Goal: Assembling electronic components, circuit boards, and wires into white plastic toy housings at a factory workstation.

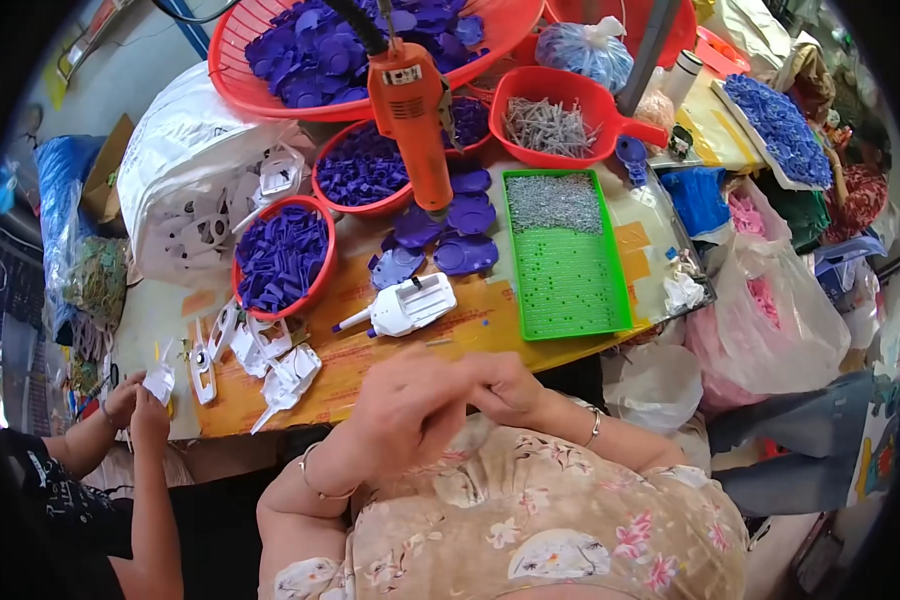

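My left hand [405,408] and my right hand [502,388] meet in front of my chest, just off the table's near edge. The left fingers are smeared by motion and reach across to the right hand. My right fingers are curled in; whatever they hold, if anything, is hidden. Nearest beyond them lies a white plastic housing [415,305] with two purple prongs at its left end. Behind it are several purple round plastic covers [466,254]. An orange electric screwdriver [420,125] hangs tip down above these covers.
A green tray [625,290] of small screws stands right of the housing. Red baskets [327,270] of purple parts and a red scoop [610,145] of grey pins line the back. White parts [292,378] lie left, near another person's hands [140,405]. Bags crowd the right.
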Tool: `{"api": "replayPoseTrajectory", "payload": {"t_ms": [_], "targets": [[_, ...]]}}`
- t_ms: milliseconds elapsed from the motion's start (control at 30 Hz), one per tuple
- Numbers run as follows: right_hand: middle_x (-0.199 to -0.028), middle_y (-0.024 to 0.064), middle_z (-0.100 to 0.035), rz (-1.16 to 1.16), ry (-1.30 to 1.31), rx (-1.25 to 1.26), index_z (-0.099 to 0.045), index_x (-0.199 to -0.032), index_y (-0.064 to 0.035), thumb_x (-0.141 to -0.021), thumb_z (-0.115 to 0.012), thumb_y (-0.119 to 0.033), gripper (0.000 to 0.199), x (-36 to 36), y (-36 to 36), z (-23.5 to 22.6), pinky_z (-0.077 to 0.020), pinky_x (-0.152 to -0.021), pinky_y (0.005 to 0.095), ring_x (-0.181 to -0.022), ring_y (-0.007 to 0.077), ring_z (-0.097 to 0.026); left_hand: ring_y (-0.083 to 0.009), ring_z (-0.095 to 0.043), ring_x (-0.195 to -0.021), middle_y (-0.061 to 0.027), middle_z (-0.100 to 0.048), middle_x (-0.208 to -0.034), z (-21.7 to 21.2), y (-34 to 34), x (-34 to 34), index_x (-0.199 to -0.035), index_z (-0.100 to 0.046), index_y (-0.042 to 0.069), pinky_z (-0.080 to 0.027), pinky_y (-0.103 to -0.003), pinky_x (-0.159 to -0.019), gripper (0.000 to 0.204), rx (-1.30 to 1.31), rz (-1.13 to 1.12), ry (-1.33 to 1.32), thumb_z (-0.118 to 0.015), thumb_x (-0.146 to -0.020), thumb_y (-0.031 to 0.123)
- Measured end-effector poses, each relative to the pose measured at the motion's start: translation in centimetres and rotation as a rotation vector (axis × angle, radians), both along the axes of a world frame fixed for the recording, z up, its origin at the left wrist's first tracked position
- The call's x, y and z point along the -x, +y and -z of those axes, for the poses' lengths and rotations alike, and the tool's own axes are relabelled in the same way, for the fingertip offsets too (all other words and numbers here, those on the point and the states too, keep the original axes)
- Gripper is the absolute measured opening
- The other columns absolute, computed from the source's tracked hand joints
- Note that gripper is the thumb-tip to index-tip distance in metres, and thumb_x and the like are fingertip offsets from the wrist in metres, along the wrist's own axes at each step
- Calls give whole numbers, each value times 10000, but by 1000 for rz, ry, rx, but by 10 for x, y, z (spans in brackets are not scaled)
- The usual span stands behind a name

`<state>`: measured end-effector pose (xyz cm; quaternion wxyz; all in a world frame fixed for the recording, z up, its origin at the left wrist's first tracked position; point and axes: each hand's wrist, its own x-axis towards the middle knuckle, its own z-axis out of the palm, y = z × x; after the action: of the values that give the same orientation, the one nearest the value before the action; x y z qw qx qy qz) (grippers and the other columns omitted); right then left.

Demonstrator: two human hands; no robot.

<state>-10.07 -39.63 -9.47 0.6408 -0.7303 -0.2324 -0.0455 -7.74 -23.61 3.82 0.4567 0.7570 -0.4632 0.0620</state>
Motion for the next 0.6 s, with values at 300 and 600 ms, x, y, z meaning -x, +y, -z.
{"api": "replayPoseTrajectory", "payload": {"t_ms": [300, 600], "targets": [[-597, 105, -545, -121, 69, 80, -557, -708, -22, -812, -685, -102, 184, 3, -8, -16, -400, -482, 316, -512, 190, -505, -402, -385, -1229, -201, -408, -1317, 87, 19, -25, -1182, -554, 96, -318, -538, -1013, 470, -599, -429, -313, -680, -731, 134], [-642, 132, -576, -60, 30, 96, -592, -732, -25, -775, -709, -73, 134, 2, -4, -13, -424, -491, 336, -534, 256, -557, -376, -268, -1345, -150, -357, -1412, 118, 26, -29, -1288, -510, 184, -194, -588, -1067, 593, -597, -556, -222, -711, -735, 248]]}}
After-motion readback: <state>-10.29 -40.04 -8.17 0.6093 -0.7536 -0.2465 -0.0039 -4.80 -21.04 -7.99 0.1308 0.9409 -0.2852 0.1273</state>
